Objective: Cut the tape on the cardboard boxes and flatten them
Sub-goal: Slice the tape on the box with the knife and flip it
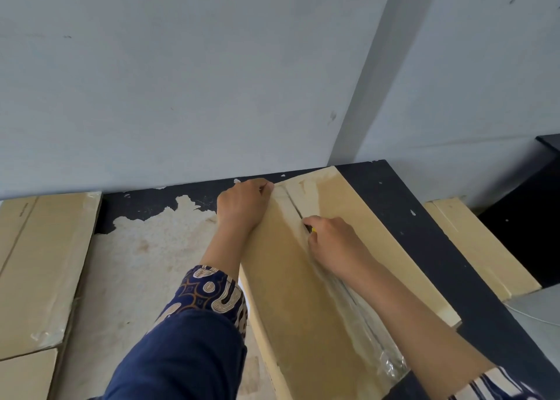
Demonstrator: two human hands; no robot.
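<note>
- Left of the box (303,293), flat cardboard (42,266) lies on the worn table (145,248).
- The left hand (242,205) curls over the box's far left corner, bracing it.
- The box rests on the table, its taped seam (333,278) facing up.
- On the seam, the right hand (333,242) grips a small cutter (312,229), mostly hidden.
- The step in hand looks like slitting the tape; next, probably finishing that cut, with the left hand steadying the box.
- Right of the box lies more flat cardboard (478,245).

One head-worn wide-angle view looks forward and down, close over the tabletop (394,187) in the lower half of the frame; the wall (181,66) fills the upper half.
</note>
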